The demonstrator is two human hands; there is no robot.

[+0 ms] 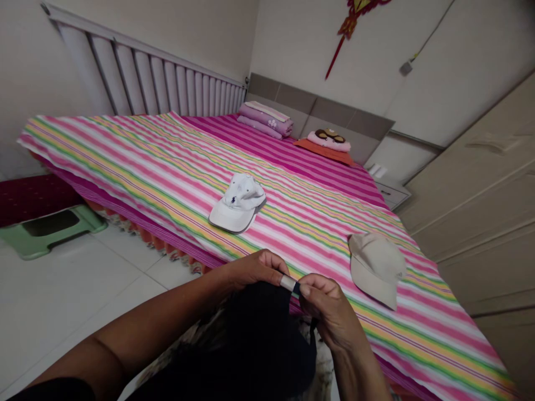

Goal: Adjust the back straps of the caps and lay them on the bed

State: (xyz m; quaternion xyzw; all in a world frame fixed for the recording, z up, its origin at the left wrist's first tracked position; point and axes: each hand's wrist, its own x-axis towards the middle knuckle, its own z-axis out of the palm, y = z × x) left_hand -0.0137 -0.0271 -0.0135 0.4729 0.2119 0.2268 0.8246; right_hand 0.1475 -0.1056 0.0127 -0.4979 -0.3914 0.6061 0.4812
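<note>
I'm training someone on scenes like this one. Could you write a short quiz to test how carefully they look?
1. True or false: a small silvery metal clasp and a dark strap are between the left hand and right hand.
2. Where is the green plastic stool? A, on the bed; B, on pale floor tiles; C, on the headboard.
3. Fill in: the beige cloth cap lies nearer the ___ hand.
Key: 1 true; 2 B; 3 right.

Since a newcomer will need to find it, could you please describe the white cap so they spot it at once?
Look at the striped bed cover. On it, to the left of the beige cap, lies the white cap. Its whiter cloth and small dark emblem above the brim set it apart.
</note>
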